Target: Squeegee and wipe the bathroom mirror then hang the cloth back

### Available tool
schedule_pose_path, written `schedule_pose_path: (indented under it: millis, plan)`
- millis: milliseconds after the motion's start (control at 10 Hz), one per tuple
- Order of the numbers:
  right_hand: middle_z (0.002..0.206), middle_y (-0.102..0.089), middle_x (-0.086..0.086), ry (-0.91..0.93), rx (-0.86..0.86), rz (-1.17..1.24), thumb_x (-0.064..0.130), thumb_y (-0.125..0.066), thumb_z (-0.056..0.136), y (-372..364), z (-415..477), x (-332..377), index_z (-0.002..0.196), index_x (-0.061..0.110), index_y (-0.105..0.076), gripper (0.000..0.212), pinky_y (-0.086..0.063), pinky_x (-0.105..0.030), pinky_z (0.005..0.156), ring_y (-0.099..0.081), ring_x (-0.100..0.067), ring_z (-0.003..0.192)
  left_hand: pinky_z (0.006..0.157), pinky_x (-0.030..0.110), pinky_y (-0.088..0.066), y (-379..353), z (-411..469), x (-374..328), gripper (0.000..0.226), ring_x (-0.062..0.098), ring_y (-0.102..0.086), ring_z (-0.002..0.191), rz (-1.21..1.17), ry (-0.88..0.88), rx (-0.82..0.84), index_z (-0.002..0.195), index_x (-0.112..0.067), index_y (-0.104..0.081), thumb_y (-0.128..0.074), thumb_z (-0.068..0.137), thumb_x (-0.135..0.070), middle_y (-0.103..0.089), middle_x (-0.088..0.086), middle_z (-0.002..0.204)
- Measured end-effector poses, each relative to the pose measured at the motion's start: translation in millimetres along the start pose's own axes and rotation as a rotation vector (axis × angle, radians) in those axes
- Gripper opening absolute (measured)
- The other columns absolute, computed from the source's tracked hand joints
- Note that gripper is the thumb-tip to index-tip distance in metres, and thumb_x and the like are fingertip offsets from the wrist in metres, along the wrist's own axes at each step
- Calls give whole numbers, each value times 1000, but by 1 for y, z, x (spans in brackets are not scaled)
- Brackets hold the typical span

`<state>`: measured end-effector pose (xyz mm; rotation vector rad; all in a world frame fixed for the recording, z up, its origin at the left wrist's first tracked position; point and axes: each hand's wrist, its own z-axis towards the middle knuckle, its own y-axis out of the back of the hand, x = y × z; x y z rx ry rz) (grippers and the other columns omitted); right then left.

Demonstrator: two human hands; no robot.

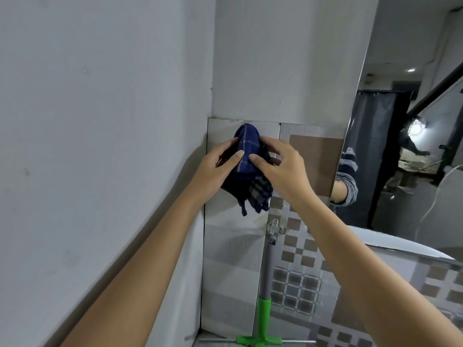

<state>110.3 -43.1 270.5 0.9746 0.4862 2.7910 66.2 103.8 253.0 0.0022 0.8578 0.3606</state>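
Observation:
A dark blue checked cloth is bunched against the tiled wall near the corner, its lower folds dangling. My left hand grips it from the left, thumb on its front. My right hand holds it from the right, fingers on the fabric. Whatever the cloth hangs on is hidden behind it. Below, the squeegee, with a grey pole and green head, hangs from a clear wall hook. The mirror stands at the right and reflects a striped sleeve.
A plain grey wall closes in on the left and meets the tiled wall at the corner. Patterned brown and grey tiles run below the mirror. A white ledge shows under the mirror's lower edge.

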Motion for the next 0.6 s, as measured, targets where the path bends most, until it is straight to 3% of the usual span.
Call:
schedule_pose_path:
  millis: [100,200,300,500,600]
  plan:
    - [112,-62,2,25,-44,10,18,-64,86,-6,1,-8,124,14,-58,39,-43,-2,76,-55,-6,97,86,6,-40,-3,6,8,39,-11,-53,107,84,-115,-55,128,-11,-50,-57,90,-16,-57,-8,119]
    - [112,-64,-2,56,-83,-15,14,-63,86,-10,1,-10,121,12,-60,34,-43,-3,76,-57,-9,96,85,3,-38,-7,8,15,39,-13,-51,106,146,-174,-115,127,-8,-51,-58,89,-13,-58,-1,122]
    - [112,-63,-6,67,-88,-47,12,-61,88,-12,0,-10,120,10,-61,32,-43,-15,83,-58,-14,98,84,2,-37,-7,9,17,38,-15,-50,104,195,-180,-135,126,-10,-52,-58,89,-14,-58,-1,121]
    - [115,-60,-10,67,-7,-192,11,-49,94,-4,-16,10,119,6,-58,27,-42,-24,85,-54,-19,98,95,23,-38,-7,2,-6,39,15,-49,117,517,-96,-68,131,-13,-47,-49,94,-23,-53,4,129]
    - [117,-55,-10,44,-7,-255,16,-40,97,10,-30,22,116,9,-52,23,-40,-32,86,-49,-25,107,104,42,-38,-4,-6,-21,44,27,-43,125,679,-82,-44,135,-9,-38,-37,97,-32,-46,12,136]
